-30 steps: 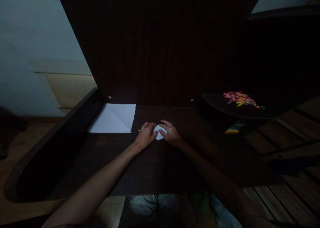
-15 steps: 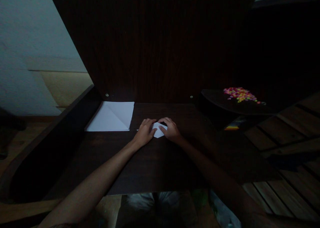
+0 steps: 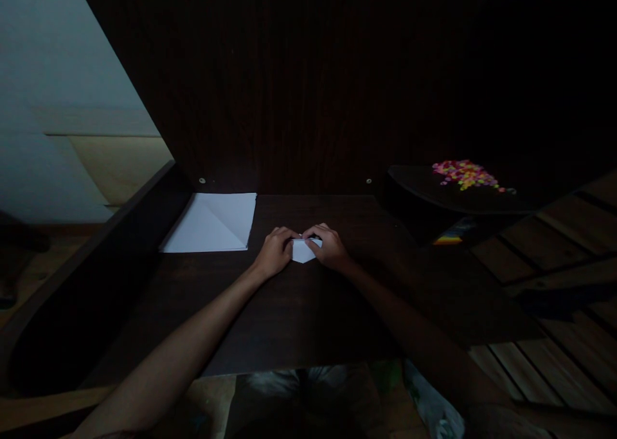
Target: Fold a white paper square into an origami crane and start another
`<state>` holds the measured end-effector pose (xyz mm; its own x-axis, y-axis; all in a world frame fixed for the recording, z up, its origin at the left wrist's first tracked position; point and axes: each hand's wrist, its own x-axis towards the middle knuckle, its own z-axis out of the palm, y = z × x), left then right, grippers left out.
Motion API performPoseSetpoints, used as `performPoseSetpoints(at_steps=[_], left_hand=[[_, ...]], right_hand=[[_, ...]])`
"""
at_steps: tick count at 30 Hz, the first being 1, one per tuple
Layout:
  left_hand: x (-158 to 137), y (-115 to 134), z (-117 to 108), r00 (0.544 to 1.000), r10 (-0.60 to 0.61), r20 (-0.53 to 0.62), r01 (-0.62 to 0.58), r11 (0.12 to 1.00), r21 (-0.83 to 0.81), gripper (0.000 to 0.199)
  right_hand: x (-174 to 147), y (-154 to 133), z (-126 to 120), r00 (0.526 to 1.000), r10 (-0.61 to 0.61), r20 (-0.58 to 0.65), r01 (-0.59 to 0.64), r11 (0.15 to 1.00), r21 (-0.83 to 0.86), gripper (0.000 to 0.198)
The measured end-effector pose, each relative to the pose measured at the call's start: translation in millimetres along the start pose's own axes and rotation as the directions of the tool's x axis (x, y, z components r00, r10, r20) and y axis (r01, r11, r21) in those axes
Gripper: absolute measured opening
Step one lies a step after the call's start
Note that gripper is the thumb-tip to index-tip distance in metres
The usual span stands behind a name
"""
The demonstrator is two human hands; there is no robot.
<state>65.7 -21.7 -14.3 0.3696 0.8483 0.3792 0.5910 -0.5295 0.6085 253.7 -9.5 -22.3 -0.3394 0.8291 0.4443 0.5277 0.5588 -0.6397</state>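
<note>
A small folded piece of white paper (image 3: pixel 303 252) lies on the dark desk between my two hands, its pointed edge facing me. My left hand (image 3: pixel 278 249) grips its left side, thumb and fingers meeting at the upper edge. On the other side my right hand (image 3: pixel 330 246) pinches the paper, with the thumb lying across its top and the fingers curled behind. The fingers hide the far edge and both side corners of the paper.
A stack of white paper sheets (image 3: pixel 209 223), the top one creased diagonally, lies at the desk's back left. Small colourful pieces (image 3: pixel 467 174) are heaped on a raised curved shelf (image 3: pixel 414 180) at right. A dark panel (image 3: pixel 299 92) rises behind the desk.
The paper's far part has been folded toward me, leaving a straighter upper edge. My left thumb has moved up to that edge. The view has shifted slightly.
</note>
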Motion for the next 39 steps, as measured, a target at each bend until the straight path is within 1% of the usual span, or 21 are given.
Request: performPoseSetpoints(at_steps=[2,4,6,10,16,21,25,28,33,39], left_hand=[[0,-1,0,1.0,0.008,-0.005,-0.008,1.0,-0.007,0.029],[0,-1,0,1.0,0.019,-0.006,-0.019,1.0,-0.024,0.029],[0,-2,0,1.0,0.018,0.0,-0.018,0.999,-0.044,0.03],[-1,-3,2,0.999,-0.037,0.029,0.039,0.997,-0.065,0.03],[0,-2,1,0.994,-0.077,0.083,0.084,0.993,-0.08,0.021],[0,-2,0,0.994,-0.068,0.082,0.077,0.991,-0.109,0.021],[0,-2,-1,0.995,-0.054,0.086,0.063,0.992,-0.113,0.017],[0,-3,0,0.996,-0.043,0.073,0.051,0.993,-0.11,0.014],[0,-6,0,0.998,-0.046,0.044,0.05,0.996,-0.075,0.022],[0,-7,-1,0.997,-0.039,0.066,0.042,0.998,-0.041,0.024]], right_hand=[[0,3,0,1.0,0.01,0.013,-0.01,0.999,0.043,0.025],[0,6,1,1.0,0.025,0.007,-0.026,0.997,0.078,0.028],[0,8,2,0.999,0.04,-0.013,-0.038,0.994,0.105,0.023],[2,11,4,0.997,0.067,-0.029,-0.063,0.989,0.131,0.016],[3,11,4,0.998,0.058,-0.008,-0.057,0.991,0.124,0.01],[2,13,5,0.997,0.073,-0.013,-0.071,0.992,0.104,0.006],[2,16,5,0.997,0.073,-0.009,-0.071,0.99,0.123,0.007],[3,15,4,0.999,0.047,0.007,-0.048,0.992,0.114,0.006],[3,11,2,0.999,0.029,0.025,-0.031,0.996,0.084,0.006],[2,9,2,0.999,0.04,0.022,-0.042,0.996,0.083,0.007]])
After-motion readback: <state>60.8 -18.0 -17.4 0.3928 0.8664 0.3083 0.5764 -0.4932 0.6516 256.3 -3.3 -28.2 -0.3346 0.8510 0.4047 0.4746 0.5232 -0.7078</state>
